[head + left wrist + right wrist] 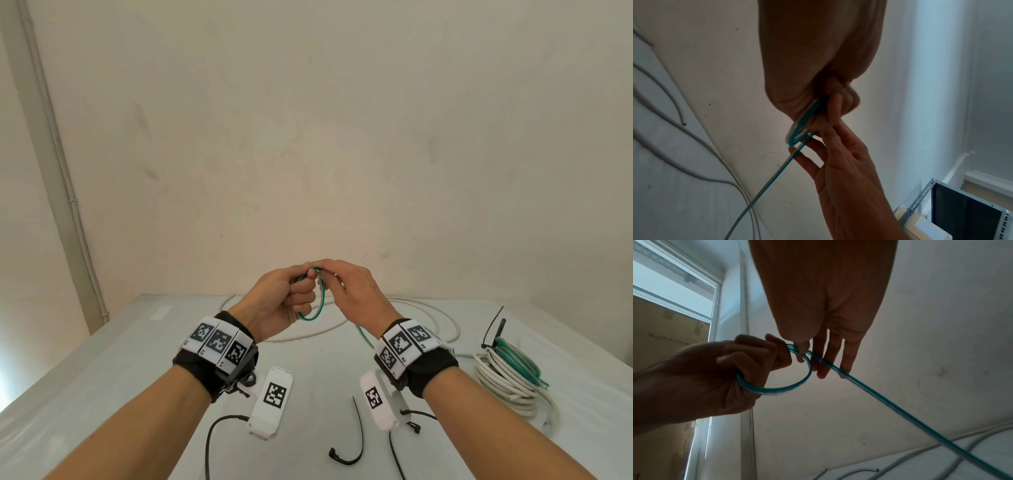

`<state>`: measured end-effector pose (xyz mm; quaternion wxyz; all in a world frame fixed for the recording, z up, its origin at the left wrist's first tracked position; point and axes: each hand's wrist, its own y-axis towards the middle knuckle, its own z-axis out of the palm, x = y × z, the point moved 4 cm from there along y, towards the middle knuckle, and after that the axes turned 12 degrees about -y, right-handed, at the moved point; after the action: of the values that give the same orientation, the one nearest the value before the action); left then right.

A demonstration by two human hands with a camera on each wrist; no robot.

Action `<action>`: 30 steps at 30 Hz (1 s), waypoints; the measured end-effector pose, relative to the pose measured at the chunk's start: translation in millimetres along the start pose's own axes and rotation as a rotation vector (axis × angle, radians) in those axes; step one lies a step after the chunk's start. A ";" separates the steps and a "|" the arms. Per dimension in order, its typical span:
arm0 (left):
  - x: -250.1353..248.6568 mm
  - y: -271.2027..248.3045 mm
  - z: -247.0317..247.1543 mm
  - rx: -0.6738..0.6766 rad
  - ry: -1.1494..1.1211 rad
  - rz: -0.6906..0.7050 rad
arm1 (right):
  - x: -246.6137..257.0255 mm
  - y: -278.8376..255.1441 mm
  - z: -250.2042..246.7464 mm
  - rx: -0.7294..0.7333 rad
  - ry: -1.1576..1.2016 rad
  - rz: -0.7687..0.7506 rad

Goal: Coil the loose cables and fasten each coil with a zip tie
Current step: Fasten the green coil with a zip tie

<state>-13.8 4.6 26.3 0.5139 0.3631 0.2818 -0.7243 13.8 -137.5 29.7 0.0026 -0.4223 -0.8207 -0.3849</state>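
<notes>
Your left hand grips a small coil of green cable, fingers curled round it, above the worktop. Your right hand pinches the cable at the coil's top, other fingers nearly straight; black zip ties lie near you.

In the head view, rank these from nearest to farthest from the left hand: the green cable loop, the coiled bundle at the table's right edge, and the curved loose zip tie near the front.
1. green cable loop: held in the left hand, above the table.
2. curved loose zip tie: on the table, toward the front, between the forearms.
3. coiled bundle: on the table's far right, already tied.
</notes>
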 end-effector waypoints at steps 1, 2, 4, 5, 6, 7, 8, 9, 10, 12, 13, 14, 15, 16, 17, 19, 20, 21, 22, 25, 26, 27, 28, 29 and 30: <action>-0.1 -0.4 0.9 0.022 -0.024 -0.008 | 0.5 -0.4 -1.0 0.008 0.013 0.009; 0.0 -1.1 1.8 0.044 -0.042 -0.021 | 0.7 -0.9 -2.1 0.012 0.026 0.020; 1.0 -2.5 4.0 0.087 -0.078 -0.056 | 1.1 -2.4 -4.8 0.017 0.064 0.043; 1.7 -3.0 4.7 0.106 -0.107 -0.073 | 1.7 -3.0 -6.1 0.018 0.089 0.054; 2.1 -3.3 4.5 0.120 -0.137 -0.086 | 2.2 -3.6 -7.1 0.018 0.118 0.064; 2.1 -3.5 3.8 0.133 -0.158 -0.092 | 2.3 -3.9 -7.7 0.018 0.144 0.072; 1.6 -3.4 2.7 0.144 -0.170 -0.092 | 2.6 -4.0 -8.5 0.016 0.158 0.079; 1.0 -3.7 2.3 0.156 -0.175 -0.087 | 1.3 -3.8 -8.5 0.010 0.150 0.089; 0.1 -4.7 2.7 0.174 -0.175 -0.077 | -0.3 -3.6 -8.1 0.005 0.130 0.106; -3.7 -6.5 6.3 0.210 -0.174 -0.032 | -4.9 -3.0 -6.4 -0.007 0.094 0.157; -7.1 -7.2 8.6 0.218 -0.182 0.003 | -7.3 -2.8 -4.3 -0.006 0.096 0.186; -11.7 -7.8 10.9 0.225 -0.197 0.042 | -9.0 -2.4 -0.8 0.009 0.118 0.215; -16.9 -7.9 13.9 0.236 -0.217 0.082 | -9.5 -2.5 4.1 0.039 0.149 0.241; -22.6 -7.8 17.2 0.247 -0.236 0.118 | -8.6 -3.0 10.3 0.081 0.183 0.259; -28.4 -6.8 20.0 0.250 -0.252 0.149 | -6.2 -3.2 16.4 0.128 0.212 0.273; -39.0 -3.0 22.2 0.227 -0.271 0.200 | 1.3 -3.7 26.3 0.189 0.256 0.284; -43.3 -0.9 22.3 0.209 -0.268 0.224 | 5.4 -3.4 29.5 0.200 0.279 0.289; -47.0 1.0 22.0 0.192 -0.256 0.249 | 9.1 -2.5 31.0 0.204 0.296 0.296; -50.0 2.3 21.2 0.174 -0.238 0.277 | 11.5 -1.0 32.4 0.204 0.306 0.302; -56.4 5.4 15.1 0.120 -0.160 0.386 | 18.2 3.0 31.8 0.241 0.225 0.260; -58.0 5.7 13.0 0.117 -0.149 0.418 | 20.9 2.9 32.1 0.261 0.177 0.231; -59.3 5.9 11.4 0.121 -0.146 0.446 | 24.3 2.4 31.9 0.275 0.131 0.201; -60.7 6.0 9.4 0.122 -0.120 0.481 | 27.9 1.4 31.3 0.278 0.093 0.174; -62.2 5.3 8.4 0.115 -0.044 0.523 | 31.5 1.0 30.2 0.273 0.065 0.153; -63.1 4.2 7.4 0.095 0.093 0.569 | 34.0 1.3 29.2 0.268 0.045 0.136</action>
<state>1.6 31.5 81.9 0.6654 0.4840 0.1578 -0.5459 2.2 -95.0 21.1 0.1032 -0.4642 -0.8338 -0.2803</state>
